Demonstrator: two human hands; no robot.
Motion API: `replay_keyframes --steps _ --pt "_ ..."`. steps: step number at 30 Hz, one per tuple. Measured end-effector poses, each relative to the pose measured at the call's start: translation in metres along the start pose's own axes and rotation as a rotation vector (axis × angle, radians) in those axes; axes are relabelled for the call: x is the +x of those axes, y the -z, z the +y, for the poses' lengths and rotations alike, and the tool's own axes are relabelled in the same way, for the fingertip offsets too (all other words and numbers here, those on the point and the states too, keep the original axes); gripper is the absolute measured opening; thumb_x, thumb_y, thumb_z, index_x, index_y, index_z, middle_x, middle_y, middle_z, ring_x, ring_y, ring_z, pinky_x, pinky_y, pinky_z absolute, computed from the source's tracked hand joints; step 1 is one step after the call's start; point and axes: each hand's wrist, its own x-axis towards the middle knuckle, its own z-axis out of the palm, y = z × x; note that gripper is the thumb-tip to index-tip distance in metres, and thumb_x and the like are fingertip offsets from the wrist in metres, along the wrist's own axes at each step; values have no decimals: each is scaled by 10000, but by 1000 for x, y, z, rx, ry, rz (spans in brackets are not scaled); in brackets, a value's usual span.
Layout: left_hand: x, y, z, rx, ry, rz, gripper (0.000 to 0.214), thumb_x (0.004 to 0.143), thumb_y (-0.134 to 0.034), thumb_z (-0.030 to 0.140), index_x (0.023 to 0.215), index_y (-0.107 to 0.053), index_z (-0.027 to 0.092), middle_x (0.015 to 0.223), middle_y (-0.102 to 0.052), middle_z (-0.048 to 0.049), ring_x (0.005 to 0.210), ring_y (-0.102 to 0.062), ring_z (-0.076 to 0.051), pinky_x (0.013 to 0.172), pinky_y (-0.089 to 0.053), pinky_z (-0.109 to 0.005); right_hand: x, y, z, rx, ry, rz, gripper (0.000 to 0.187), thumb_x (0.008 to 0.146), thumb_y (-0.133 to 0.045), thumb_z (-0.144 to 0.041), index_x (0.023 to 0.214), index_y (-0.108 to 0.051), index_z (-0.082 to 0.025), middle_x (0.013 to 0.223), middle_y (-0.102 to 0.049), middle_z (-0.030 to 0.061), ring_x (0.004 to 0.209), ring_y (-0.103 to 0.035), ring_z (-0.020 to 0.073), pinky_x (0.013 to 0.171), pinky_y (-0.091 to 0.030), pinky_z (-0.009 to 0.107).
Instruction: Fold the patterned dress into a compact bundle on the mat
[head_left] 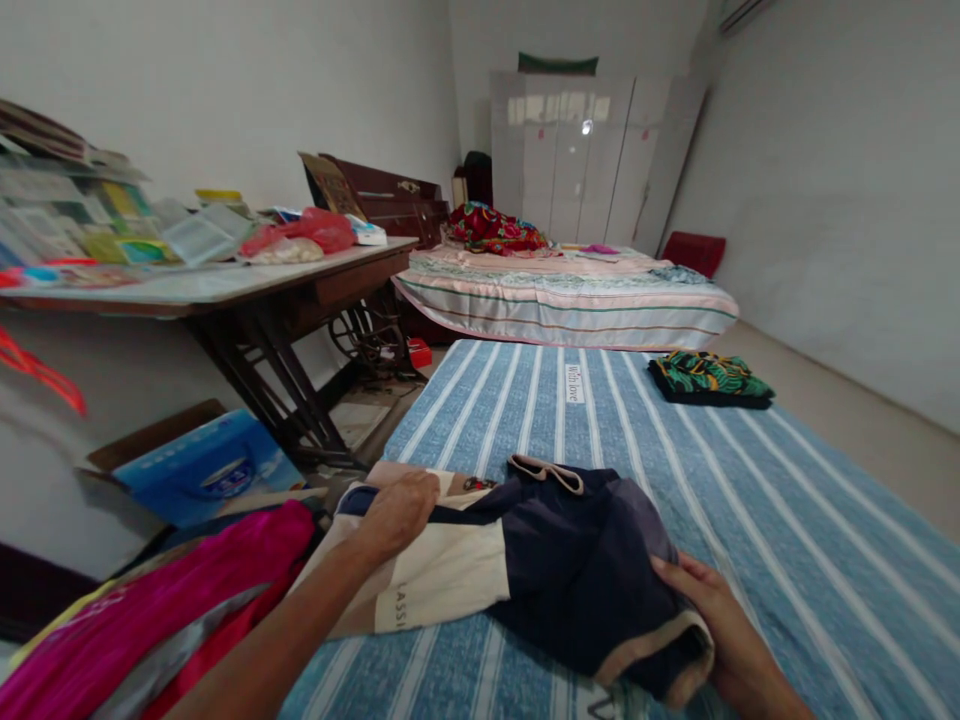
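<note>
A short-sleeved shirt [570, 560] in navy, cream and tan lies crumpled across the blue striped bed. My left hand [401, 515] is closed on its cream and tan end, where lettering and a small dark figure show. At the other end, my right hand [709, 605] grips the navy fabric, thumb on top, beside an opening edged in tan. Another tan-edged opening stands up at the shirt's far side. The fingertips of my right hand are partly hidden by the cloth.
A folded green and black garment [712, 378] lies at the bed's far right. Pink and red clothes [225, 580] are heaped at the left, near a blue box [210, 465]. A cluttered sewing-machine table [225, 285] stands left; a second bed [570, 300] is behind.
</note>
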Motion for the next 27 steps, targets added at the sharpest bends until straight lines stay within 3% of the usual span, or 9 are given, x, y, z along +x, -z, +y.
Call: replay_keyframes --steps 5,7,11,16,20,23,27 --pt "3 -2 15 -98 -101 12 317 827 -452 299 1096 -564 173 1143 -590 -109 1082 -509 -236 952 -374 -382 5 0 1 -45 81 -33 325 611 -782 -356 871 -706 -178 751 -718 32 684 -665 224 602 -487 280" --pt "6 -4 23 -103 -132 -6 289 815 -455 259 1060 -590 184 1177 -579 -101 1110 -494 -234 973 -354 -378 2 -1 0 -60 111 -58 306 640 -764 -355 887 -705 -184 750 -717 24 686 -662 218 614 -484 281" --pt "15 -9 30 -158 -67 12 248 851 -349 208 816 -592 176 894 -641 -77 876 -574 -187 811 -423 -309 -5 0 -4 -68 116 -62 314 630 -769 -356 887 -708 -186 725 -714 18 645 -654 209 563 -466 267" --pt "25 4 27 -173 92 85 221 865 -309 238 756 -497 194 706 -589 -32 697 -568 -166 667 -404 -271 -10 0 -11 -22 98 -40 353 585 -793 -342 886 -710 -177 751 -720 34 685 -664 221 612 -491 287" --pt "35 50 22 -149 159 235 212 847 -310 265 737 -479 201 704 -579 -26 712 -560 -168 677 -397 -265 -9 -5 -18 -8 141 -62 393 580 -790 -338 929 -708 -178 797 -722 48 746 -667 244 667 -505 325" --pt "40 107 25 -174 174 387 188 810 -363 297 724 -497 197 693 -566 -11 696 -541 -162 670 -396 -256 -2 -13 -32 -20 217 -93 371 607 -774 -340 934 -709 -177 843 -721 56 803 -661 257 724 -498 354" --pt "30 190 54 -309 152 625 172 752 -455 316 729 -552 175 669 -560 13 648 -503 -134 632 -382 -237 15 -24 -69 -41 380 -64 387 601 -770 -343 953 -704 -194 878 -718 44 811 -646 247 712 -481 335"
